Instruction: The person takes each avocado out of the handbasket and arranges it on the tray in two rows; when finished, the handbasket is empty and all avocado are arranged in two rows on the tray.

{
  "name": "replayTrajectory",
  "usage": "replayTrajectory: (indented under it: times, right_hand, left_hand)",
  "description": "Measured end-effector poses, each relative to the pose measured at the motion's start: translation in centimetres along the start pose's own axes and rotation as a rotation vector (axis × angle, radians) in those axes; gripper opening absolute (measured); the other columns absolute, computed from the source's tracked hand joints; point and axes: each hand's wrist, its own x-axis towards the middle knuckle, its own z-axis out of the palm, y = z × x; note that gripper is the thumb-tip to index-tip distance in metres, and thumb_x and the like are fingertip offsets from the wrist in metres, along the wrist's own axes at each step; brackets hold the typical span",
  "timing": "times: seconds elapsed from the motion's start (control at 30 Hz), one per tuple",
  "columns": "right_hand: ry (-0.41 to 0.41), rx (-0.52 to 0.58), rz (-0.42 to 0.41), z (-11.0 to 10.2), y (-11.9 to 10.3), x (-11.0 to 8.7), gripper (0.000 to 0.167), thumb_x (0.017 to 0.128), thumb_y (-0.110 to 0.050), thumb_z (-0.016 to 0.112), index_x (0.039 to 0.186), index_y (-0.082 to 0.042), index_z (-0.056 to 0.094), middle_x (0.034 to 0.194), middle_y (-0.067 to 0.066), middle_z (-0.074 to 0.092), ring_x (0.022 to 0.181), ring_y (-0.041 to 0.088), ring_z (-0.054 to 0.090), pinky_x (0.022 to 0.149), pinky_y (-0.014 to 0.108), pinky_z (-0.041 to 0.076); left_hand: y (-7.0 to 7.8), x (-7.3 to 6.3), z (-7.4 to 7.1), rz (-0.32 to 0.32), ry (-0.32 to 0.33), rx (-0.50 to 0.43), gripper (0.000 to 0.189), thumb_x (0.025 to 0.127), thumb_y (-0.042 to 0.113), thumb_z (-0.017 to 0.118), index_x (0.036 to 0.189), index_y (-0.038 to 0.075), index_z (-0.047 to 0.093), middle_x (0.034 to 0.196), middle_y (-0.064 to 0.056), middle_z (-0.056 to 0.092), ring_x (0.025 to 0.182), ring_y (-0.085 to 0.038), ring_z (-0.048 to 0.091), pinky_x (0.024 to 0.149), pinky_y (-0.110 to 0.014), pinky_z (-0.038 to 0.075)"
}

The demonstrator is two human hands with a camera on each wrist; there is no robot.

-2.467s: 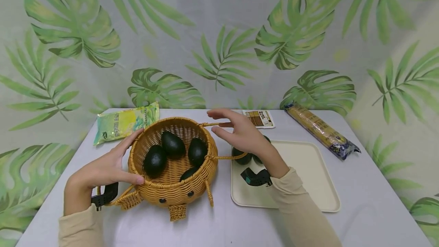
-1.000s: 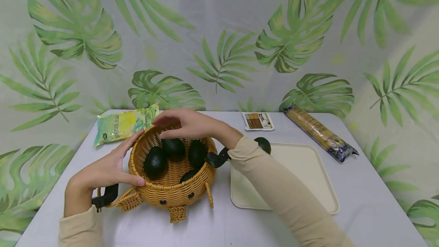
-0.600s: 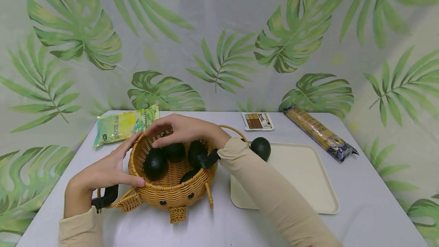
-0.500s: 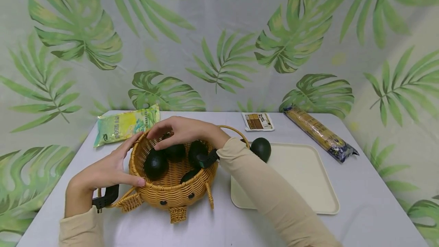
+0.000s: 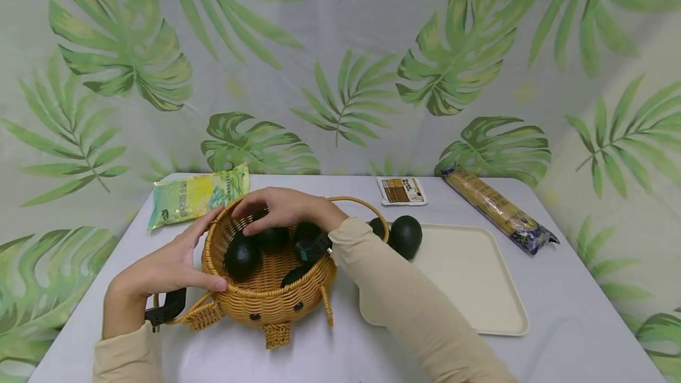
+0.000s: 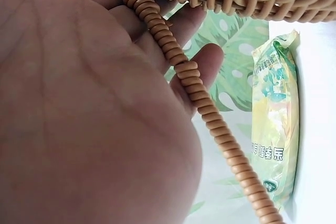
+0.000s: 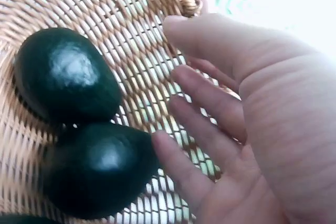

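A wicker basket (image 5: 266, 292) with a pig face holds several dark green avocados (image 5: 241, 260). My left hand (image 5: 165, 262) grips its left side, thumb on the front rim and fingers along the outside; in the left wrist view the coiled handle (image 6: 210, 116) crosses those fingers. My right hand (image 5: 284, 208) reaches into the basket from above. In the right wrist view its fingers are loosely bent with nothing between them, one fingertip right at the lower avocado (image 7: 102, 169). Beside it lies another avocado (image 7: 68, 74). My right forearm hides part of the basket.
A cream tray (image 5: 468, 282) at right bears two more avocados (image 5: 406, 236), partly behind the basket's right handle (image 5: 367, 204). Along the back lie a yellow-green packet (image 5: 197, 197), a small brown-and-white packet (image 5: 401, 190) and a long pack of dry noodles (image 5: 492, 205).
My right hand has moved left from beside the basket's right handle, over the rim and down among the avocados. My left hand keeps its place on the basket.
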Motion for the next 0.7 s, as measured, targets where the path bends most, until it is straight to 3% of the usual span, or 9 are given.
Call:
replayTrajectory:
  times: [0.17, 0.43, 0.7]
  right_hand:
    - [-0.012, 0.019, -0.013, 0.7, 0.5, 0.6, 0.047, 0.098, -0.017, 0.072, 0.142, -0.007, 0.06, 0.143, 0.004, 0.061, 0.134, 0.012, 0.056, 0.114, 0.028, 0.043]
    - [-0.113, -0.207, 0.042, 1.7, 0.1, 1.6, 0.061, 0.097, -0.029, 0.074, 0.15, -0.009, 0.052, 0.15, 0.004, 0.056, 0.137, 0.018, 0.054, 0.111, 0.024, 0.043]
    - [-0.16, -0.227, 0.088, 2.1, -0.2, 1.9, 0.07, 0.095, -0.03, 0.076, 0.154, -0.008, 0.046, 0.155, 0.004, 0.051, 0.139, 0.014, 0.052, 0.108, 0.019, 0.043]
  left_hand:
    - [0.0, 0.1, 0.1, 0.002, 0.004, 0.009, 0.127, 0.077, 0.027, 0.09, 0.167, 0.029, 0.001, 0.171, -0.024, 0.0, 0.152, -0.058, 0.005, 0.105, -0.084, 0.018]
    - [-0.1, 0.2, 0.2, 0.01, 0.0, 0.005, 0.126, 0.077, 0.027, 0.09, 0.167, 0.029, 0.002, 0.171, -0.023, 0.002, 0.152, -0.057, 0.008, 0.106, -0.084, 0.021]
    - [-0.1, 0.0, -0.1, 0.0, 0.009, 0.022, 0.128, 0.076, 0.029, 0.091, 0.167, 0.03, 0.001, 0.171, -0.024, 0.001, 0.151, -0.058, 0.009, 0.105, -0.084, 0.022]
